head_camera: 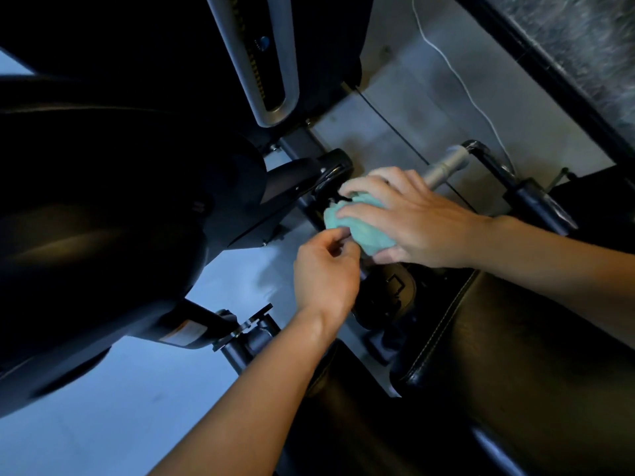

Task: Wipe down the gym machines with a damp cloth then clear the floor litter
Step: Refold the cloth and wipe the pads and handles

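A bunched pale-green cloth [360,228] sits wrapped around a grey metal bar [443,168] of a black exercise machine [137,201]. My right hand [409,218] grips the cloth from above, fingers curled over it. My left hand [324,273] comes up from below and pinches the cloth's lower left edge between thumb and fingertips. The part of the bar under the cloth is hidden.
A black padded seat [515,355] with white stitching lies at the lower right. A white cord [460,77] and a thin black cable [388,121] run across the grey floor [405,108]. A grey slotted rail [261,63] rises at the top. A dark frame edge [549,70] crosses the upper right.
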